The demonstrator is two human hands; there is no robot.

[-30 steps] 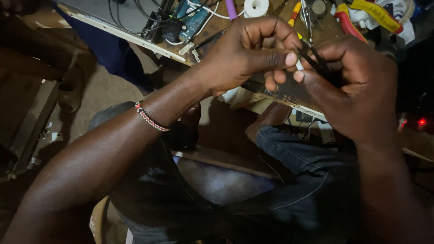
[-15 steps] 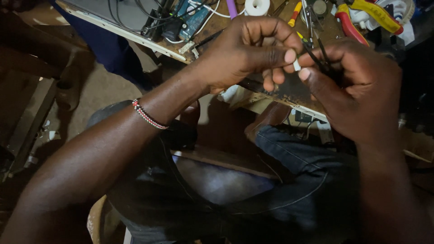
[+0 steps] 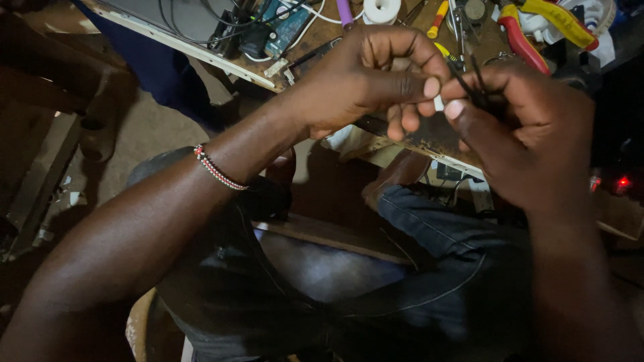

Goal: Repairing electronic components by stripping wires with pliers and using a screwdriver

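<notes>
Above the cluttered wooden workbench, our left hand and right hand pinch thin black wires; their lower ends stay hidden behind our fingers.

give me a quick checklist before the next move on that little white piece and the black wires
1. Left hand pinches small white piece: ok.
2. Right hand grips thin black wires: ok.
3. White piece joined to wires: cannot tell, fingers cover it.
4. Hands clear of workbench clutter: ok, held above its edge.
5. Red-handled pliers nearby on bench: ok.
6. Lighting on the work: not ok, dim.
</notes>
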